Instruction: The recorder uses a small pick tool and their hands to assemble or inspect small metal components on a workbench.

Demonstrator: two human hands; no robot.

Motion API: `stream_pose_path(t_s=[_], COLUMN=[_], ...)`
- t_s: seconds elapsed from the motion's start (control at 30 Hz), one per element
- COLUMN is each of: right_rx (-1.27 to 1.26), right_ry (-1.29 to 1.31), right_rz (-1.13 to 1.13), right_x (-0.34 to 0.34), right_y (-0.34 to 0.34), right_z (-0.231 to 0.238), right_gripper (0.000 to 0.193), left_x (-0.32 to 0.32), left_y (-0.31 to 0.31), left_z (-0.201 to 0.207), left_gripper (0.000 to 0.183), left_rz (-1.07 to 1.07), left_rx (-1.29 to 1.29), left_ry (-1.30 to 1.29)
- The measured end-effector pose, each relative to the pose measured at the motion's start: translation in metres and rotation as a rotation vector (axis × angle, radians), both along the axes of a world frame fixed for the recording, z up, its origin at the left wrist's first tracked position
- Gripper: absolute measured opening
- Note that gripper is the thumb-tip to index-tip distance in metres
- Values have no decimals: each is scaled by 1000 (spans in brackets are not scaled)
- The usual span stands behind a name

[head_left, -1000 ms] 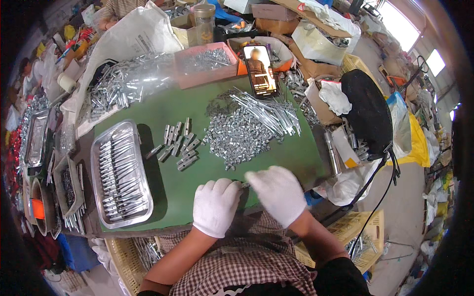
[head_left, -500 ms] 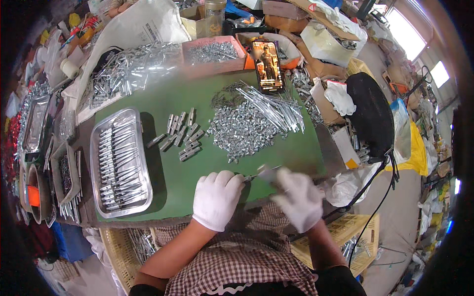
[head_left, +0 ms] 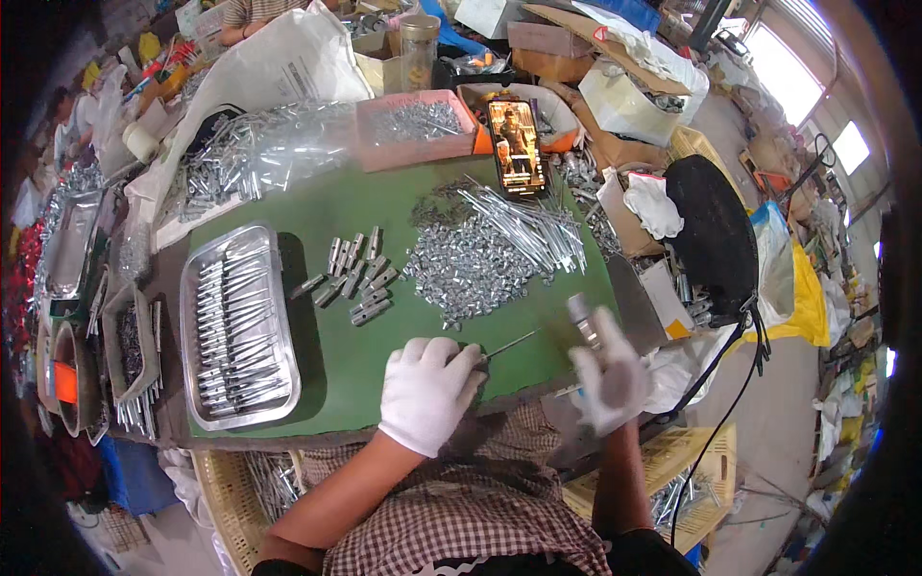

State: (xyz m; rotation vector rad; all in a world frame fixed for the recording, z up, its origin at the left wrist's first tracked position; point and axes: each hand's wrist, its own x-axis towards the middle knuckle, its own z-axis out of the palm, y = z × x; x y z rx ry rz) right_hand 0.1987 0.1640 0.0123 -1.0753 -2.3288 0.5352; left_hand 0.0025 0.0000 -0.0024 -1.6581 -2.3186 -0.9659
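Note:
My left hand (head_left: 428,394), in a white glove, is closed near the front of the green work surface. It pinches a thin metal rod (head_left: 511,344), which points right and slightly away from me; the gripped end is hidden by the fingers. To its right, my gloved right hand (head_left: 613,382) is raised and smeared by motion. Its fingers are round a metal hammer-like tool (head_left: 582,320), whose cylindrical end shows above the hand. Beyond my hands lies a heap of small metal sleeves (head_left: 471,264), with long thin rods (head_left: 528,226) behind. Several thicker metal cylinders (head_left: 353,264) lie left of it.
A metal tray (head_left: 290,331) with a row of assembled rod pieces stands at left. At the back are a lit phone (head_left: 517,144) and a pink box (head_left: 413,149) of metal parts. A black bag (head_left: 713,235) hangs right; a yellow crate (head_left: 663,456) stands below.
My right hand has lifted the tool away from the rod, up and to the right. More of the rod shows beside my left hand, which has barely moved.

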Motion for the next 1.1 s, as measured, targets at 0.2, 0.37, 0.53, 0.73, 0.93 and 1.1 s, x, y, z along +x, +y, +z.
stream_pose_path(t_s=[0.2,0.37,0.53,0.73,0.93,1.1], right_rx=[569,330,135,263,262,255], right_ry=[-219,79,128,80,116,131], right_rz=[-281,78,151,202,205,239], right_x=[16,-46,-63,-72,-62,-70], right_y=[64,1,-13,-13,-10,-10], right_z=[-21,-16,-35,-39,-32,-38], right_gripper=[52,37,31,25,25,24], left_x=[6,1,-70,-165,-206,-204], left_y=[9,4,-67,-183,-192,-199], left_z=[-8,-1,42,62,51,48], left_gripper=[19,20,21,18,19,15], left_rz=[-37,13,173,539,390,348], left_rx=[-41,-42,-36,-77,-241,-362], left_ry=[137,106,2,26,6,-39])
